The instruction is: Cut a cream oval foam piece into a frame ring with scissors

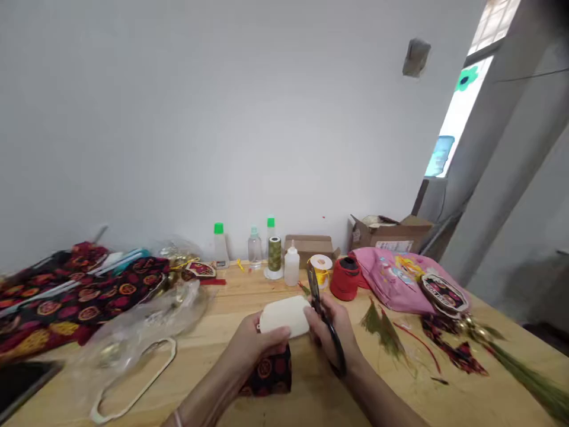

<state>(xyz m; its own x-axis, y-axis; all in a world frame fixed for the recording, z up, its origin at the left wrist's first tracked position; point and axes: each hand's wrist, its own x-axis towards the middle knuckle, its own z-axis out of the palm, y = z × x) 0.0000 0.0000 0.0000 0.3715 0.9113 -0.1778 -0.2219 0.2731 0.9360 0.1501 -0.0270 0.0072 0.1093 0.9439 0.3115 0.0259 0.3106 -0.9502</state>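
Basically, a flat off-white panel with rounded corners (284, 316) is between both hands, held up just over the near middle of the pale wooden counter (222, 338). Left hand (253, 343): grip closed on the panel's left end, thumb laid across the top face. Right hand (335, 329): grip closed round black metal scissors (330, 330), fingertips also at the panel's right edge; can't tell if the blades are apart. Black fabric with red and orange motifs (272, 375) shows below the panel, by the left hand; unclear whether the hand holds any of it. Panel looks light and fairly stiff, probably smooth, so a bit slippery; thin edge might bend or chip if squeezed. Best hold: rims at both ends, thumb flat on the face. Fabric should be soft and floppy, best pinched by a border. Scissors look rigid and heavier; take them by the handles. Beyond the hands: white plastic squeeze bottle (291, 268), white spool of yellow cord (321, 275), red thread cone (344, 286).
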